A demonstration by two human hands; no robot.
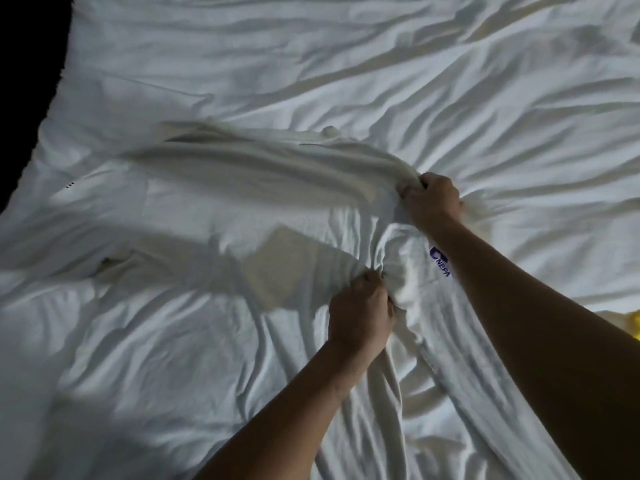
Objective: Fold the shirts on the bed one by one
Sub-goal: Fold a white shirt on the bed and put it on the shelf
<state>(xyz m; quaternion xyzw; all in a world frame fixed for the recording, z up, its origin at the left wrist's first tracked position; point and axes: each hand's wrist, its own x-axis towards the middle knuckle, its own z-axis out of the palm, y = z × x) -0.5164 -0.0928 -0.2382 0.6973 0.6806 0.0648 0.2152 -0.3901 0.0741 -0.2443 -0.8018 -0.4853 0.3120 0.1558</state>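
- Left hand (360, 306) clenched on bunched white shirt (225, 209) fabric, forearm in from below.
- Right hand (431, 199) farther up, gripping the shirt's lifted fold, arm outstretched.
- Shirt spread leftward on wrinkled bed sheet (346, 64); bare sheet beyond, bed edge far left.
- Purple logo (439, 261) half hidden behind right forearm; yellow item (633, 327) cut off at right.

Across the far half of the bed (346, 46) lies only rumpled sheet, open for a hand to pass. The white shirt (214, 209) sprawls over the middle and left, the left hand (360, 306) and right hand (431, 202) bunching its right end; a yellow thing (633, 327) sits at the bed's right edge.
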